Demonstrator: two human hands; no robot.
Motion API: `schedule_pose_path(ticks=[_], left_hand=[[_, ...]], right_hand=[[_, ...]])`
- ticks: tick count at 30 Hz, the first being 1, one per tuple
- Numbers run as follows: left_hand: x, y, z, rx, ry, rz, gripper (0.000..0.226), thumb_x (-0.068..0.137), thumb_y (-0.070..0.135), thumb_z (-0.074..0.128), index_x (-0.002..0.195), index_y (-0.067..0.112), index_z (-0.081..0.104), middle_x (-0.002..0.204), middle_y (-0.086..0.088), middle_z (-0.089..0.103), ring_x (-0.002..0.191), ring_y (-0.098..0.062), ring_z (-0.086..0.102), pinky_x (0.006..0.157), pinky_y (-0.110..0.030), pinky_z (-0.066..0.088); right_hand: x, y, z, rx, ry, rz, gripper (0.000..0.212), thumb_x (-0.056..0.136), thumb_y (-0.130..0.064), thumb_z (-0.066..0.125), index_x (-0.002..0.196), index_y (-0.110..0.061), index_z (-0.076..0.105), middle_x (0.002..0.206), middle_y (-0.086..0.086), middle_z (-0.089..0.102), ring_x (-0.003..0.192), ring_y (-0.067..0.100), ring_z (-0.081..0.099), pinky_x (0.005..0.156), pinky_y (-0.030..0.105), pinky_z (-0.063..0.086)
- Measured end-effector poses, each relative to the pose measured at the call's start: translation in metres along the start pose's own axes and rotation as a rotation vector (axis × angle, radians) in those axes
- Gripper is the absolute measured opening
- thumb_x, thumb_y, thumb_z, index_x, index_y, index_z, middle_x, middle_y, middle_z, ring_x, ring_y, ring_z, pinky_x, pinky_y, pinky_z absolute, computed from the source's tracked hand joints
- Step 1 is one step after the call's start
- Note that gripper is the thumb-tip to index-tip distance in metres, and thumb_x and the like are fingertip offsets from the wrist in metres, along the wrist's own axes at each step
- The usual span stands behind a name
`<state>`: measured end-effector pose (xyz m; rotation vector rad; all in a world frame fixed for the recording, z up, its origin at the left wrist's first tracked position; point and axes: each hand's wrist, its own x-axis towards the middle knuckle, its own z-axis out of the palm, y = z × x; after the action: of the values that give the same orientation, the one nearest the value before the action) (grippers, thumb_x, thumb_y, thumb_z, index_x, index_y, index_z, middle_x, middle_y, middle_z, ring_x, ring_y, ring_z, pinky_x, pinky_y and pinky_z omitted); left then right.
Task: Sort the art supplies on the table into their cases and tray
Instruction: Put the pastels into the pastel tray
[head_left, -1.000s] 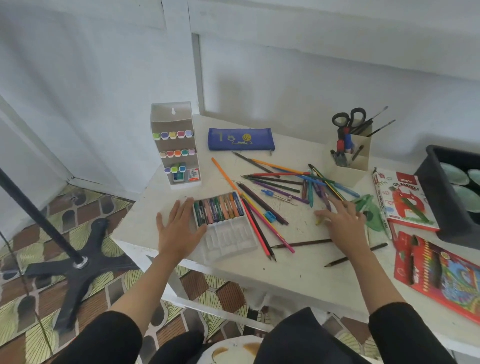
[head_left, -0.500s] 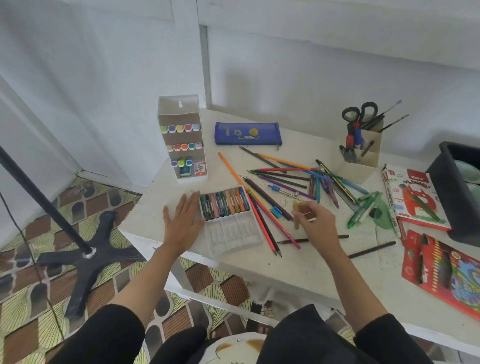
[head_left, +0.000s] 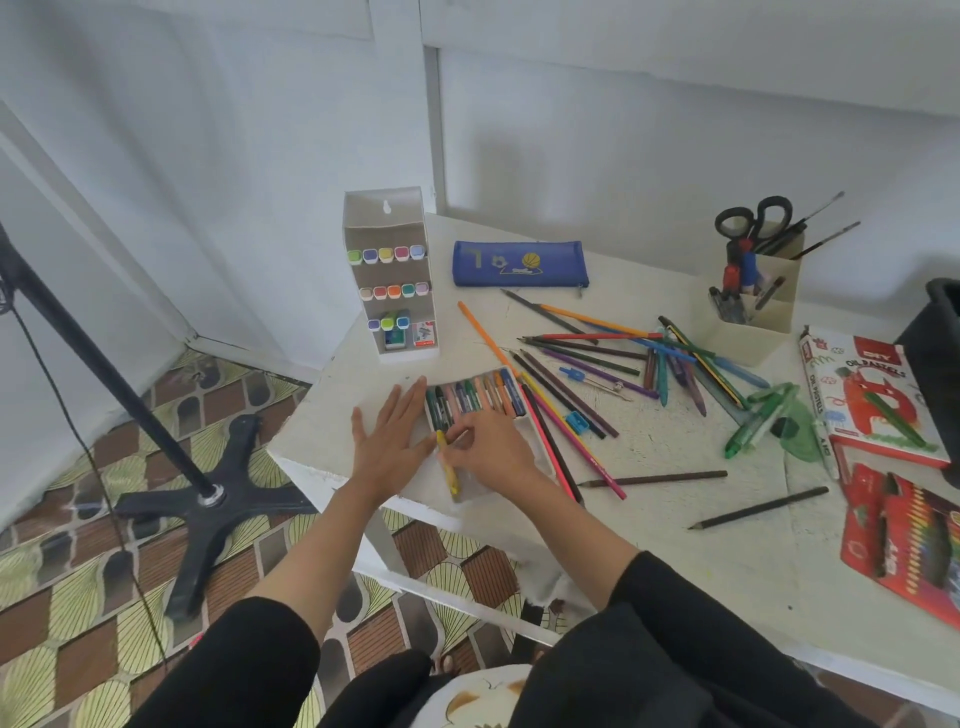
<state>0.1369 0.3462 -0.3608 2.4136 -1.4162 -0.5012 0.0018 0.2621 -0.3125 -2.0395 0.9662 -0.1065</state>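
Note:
A clear plastic crayon tray lies near the table's front left corner, its far row filled with several oil pastels. My right hand is over the tray's near row, fingers pinched on a yellow pastel that lies along the tray's left side. My left hand rests flat on the table, fingers spread, touching the tray's left edge. Loose coloured pencils are scattered to the right of the tray.
A white marker stand and a blue pencil pouch sit at the back. A beige pen holder with scissors, an oil pastel box, a red pencil box, green pens and a black bin are on the right.
My right hand picked a yellow pastel out of the scattered pencils and carried it left, down to the tray. My left hand stayed flat beside the tray.

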Motion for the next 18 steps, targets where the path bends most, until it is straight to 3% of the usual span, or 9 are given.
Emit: schedule_pose_path(ticks=[3, 7, 12, 18], left_hand=[[0.001, -0.001, 0.001, 0.016, -0.002, 0.004, 0.069, 0.094, 0.056, 0.025, 0.148, 0.035, -0.011, 0.158, 0.017, -0.004, 0.145, -0.005, -0.011, 0.113, -0.052, -0.013], [0.002, -0.002, 0.003, 0.025, -0.006, 0.009, 0.073, 0.081, 0.064, 0.011, 0.143, 0.037, -0.019, 0.158, 0.017, -0.006, 0.145, -0.006, -0.012, 0.112, -0.053, -0.014], [0.003, -0.001, 0.003, 0.043, 0.005, 0.002, 0.075, 0.083, 0.062, 0.012, 0.148, 0.034, -0.012, 0.158, 0.017, -0.004, 0.145, -0.006, -0.011, 0.112, -0.052, -0.014], [0.003, -0.001, 0.004, 0.044, 0.022, 0.004, 0.082, 0.074, 0.067, 0.001, 0.148, 0.035, -0.013, 0.159, 0.016, -0.003, 0.145, -0.007, -0.010, 0.112, -0.053, -0.013]], right_hand=[[-0.001, 0.005, 0.005, -0.046, 0.032, -0.003, 0.020, 0.080, -0.025, 0.072, 0.097, -0.019, 0.064, 0.082, -0.009, 0.056, 0.083, 0.014, 0.058, 0.068, 0.029, 0.045], [0.001, 0.010, 0.007, -0.033, 0.038, -0.051, 0.039, 0.075, -0.027, 0.077, 0.108, -0.025, 0.056, 0.096, -0.009, 0.055, 0.081, 0.011, 0.053, 0.069, 0.028, 0.042], [-0.002, 0.016, 0.009, -0.055, 0.054, -0.110, 0.031, 0.076, -0.033, 0.074, 0.105, -0.036, 0.064, 0.090, -0.005, 0.054, 0.080, 0.011, 0.055, 0.067, 0.027, 0.042], [-0.009, 0.023, 0.010, -0.114, 0.045, -0.132, 0.031, 0.079, -0.034, 0.073, 0.108, -0.029, 0.065, 0.093, -0.007, 0.047, 0.078, 0.009, 0.049, 0.068, 0.025, 0.038]])
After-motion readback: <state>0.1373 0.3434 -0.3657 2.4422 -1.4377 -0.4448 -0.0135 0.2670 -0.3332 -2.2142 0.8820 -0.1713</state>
